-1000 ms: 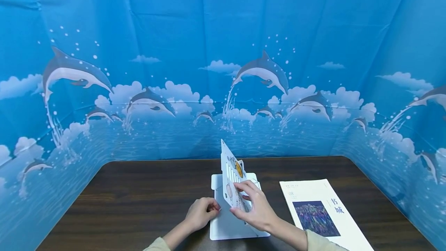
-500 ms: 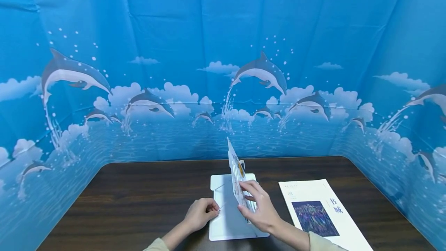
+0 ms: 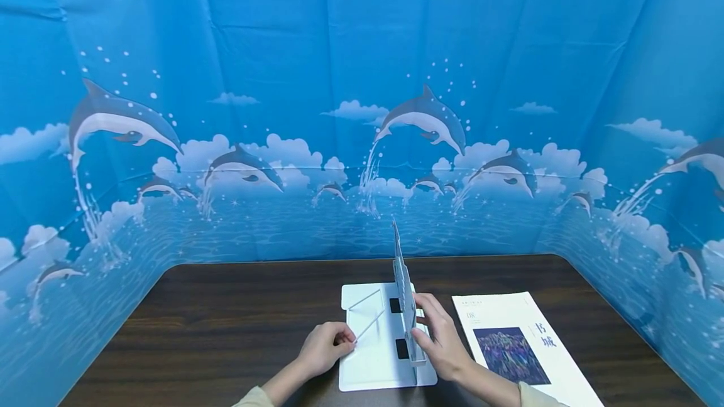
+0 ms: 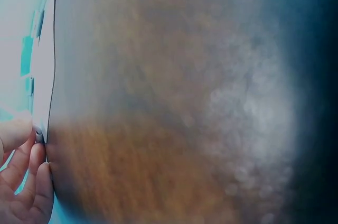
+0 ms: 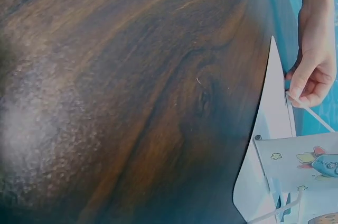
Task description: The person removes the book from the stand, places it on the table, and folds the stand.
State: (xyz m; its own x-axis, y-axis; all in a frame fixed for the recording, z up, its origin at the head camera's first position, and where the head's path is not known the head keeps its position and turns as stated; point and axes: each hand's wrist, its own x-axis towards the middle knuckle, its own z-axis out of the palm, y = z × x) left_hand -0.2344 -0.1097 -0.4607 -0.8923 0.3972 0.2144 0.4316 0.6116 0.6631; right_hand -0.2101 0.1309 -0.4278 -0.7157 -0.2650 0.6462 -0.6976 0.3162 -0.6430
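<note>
A white folding book stand [image 3: 367, 366] lies on its base, its panel [image 3: 404, 306] raised nearly upright and seen almost edge-on. Cartoon prints on that panel show in the right wrist view. My left hand [image 3: 327, 347] is at the base's left edge, thumb and fingertips pinching the end of a thin white wire support [image 3: 370, 325]. The right wrist view also shows this left hand [image 5: 316, 73] pinching the wire. My right hand [image 3: 444, 341] holds the panel from its right side with bent fingers and thumb; some contact is hidden behind the panel.
A white-covered book [image 3: 557, 363] with a dark picture lies to the right, beside my right forearm. Two black pads [image 3: 402, 348] show on the stand's base. The dark wooden table [image 3: 226, 313] ends at a blue dolphin-print curtain [image 3: 294, 225].
My right hand has swung the panel to the right, from leaning left to nearly upright, uncovering the base, wire and black pads. My left hand stays at the left edge.
</note>
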